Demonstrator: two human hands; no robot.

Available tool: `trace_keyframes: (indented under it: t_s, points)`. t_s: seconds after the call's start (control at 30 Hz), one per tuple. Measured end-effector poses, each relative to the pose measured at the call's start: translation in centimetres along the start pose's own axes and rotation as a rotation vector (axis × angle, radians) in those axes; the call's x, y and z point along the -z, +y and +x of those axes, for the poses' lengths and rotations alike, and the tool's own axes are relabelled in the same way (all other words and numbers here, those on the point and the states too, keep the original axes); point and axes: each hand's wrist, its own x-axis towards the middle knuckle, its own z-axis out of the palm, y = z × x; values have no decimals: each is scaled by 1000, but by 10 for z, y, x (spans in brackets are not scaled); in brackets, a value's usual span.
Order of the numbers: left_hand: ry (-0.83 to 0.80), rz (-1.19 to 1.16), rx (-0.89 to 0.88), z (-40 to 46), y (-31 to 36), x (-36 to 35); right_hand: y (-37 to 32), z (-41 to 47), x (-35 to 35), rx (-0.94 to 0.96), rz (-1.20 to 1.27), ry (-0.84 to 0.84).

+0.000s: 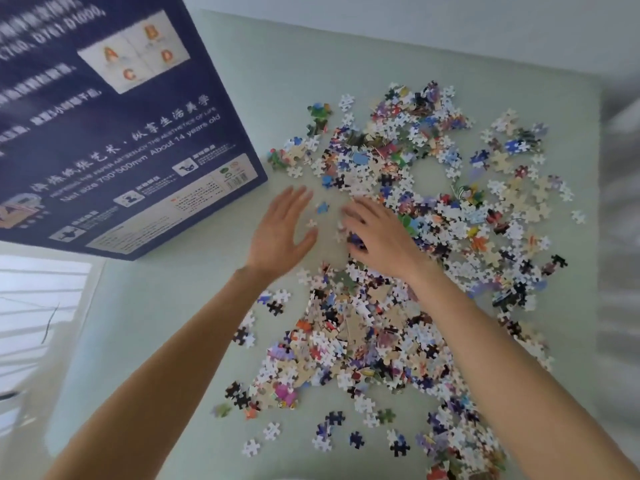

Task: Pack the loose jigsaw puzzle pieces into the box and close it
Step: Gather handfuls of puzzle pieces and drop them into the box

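Note:
A wide heap of loose jigsaw pieces (408, 258) covers the right half of the pale green table (180, 323). The dark blue puzzle box (114, 123) lies at the upper left with its printed underside up. My left hand (280, 230) is spread flat with straight fingers just left of the heap, near a single blue piece (322, 207). My right hand (377, 233) lies on the heap's left edge, its fingers curled down over a small clump of pieces.
The table's far edge meets a white wall at the top. A bright floor or window area shows beyond the table's left edge. Stray single pieces (272, 430) lie scattered toward the near edge.

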Motion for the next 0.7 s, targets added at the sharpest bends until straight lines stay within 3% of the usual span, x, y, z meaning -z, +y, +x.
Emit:
trace_keyframes:
  t_s: [0.17, 0.27, 0.4, 0.5, 0.57, 0.63, 0.7]
  points:
    - [-82, 337, 319, 82, 0, -17, 18, -47, 12, -77, 141, 165]
    - [-94, 340, 434, 99, 1, -27, 31, -41, 21, -138, 175, 275]
    - [-149, 294, 181, 78, 33, -32, 48, -30, 20, -215, 177, 278]
    - [-261, 91, -89, 39, 55, -36, 50, -22, 19, -283, 213, 269]
    - [-239, 13, -224, 28, 49, -34, 50, -14, 20, -297, 225, 288]
    - [-113, 101, -172, 43, 32, -30, 50, -5, 20, -295, 213, 276]
    - [-38, 262, 101, 69, 16, -24, 49, 4, 20, -299, 211, 244]
